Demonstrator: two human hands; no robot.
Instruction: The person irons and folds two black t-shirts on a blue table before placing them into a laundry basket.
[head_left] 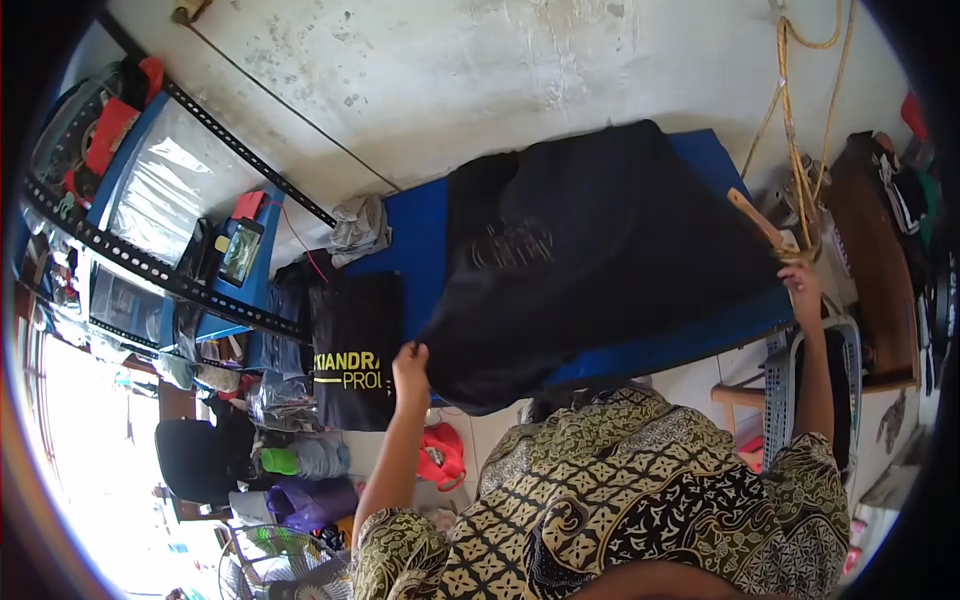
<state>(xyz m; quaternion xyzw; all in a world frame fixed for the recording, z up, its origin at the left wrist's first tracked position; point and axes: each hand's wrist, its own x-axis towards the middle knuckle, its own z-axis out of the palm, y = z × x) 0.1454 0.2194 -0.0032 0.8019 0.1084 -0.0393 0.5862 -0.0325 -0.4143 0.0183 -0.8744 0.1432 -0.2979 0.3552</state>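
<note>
A large black garment, with a faint dark print near its middle, is spread over a blue table. Its cut is hard to make out, though it could be a T-shirt. My left hand is closed on its near left corner, fingers pinching the cloth. At the far right, my right hand is closed at the garment's other end, where the fabric is pulled taut. Just above that hand lies a wooden handle beside a hanging yellowish rope.
Left of the garment lies a black item with yellow lettering. Grey cloth is bunched by the wall. A perforated metal shelf frame holds a phone. A grey plastic basket stands at right, and a fan at lower left.
</note>
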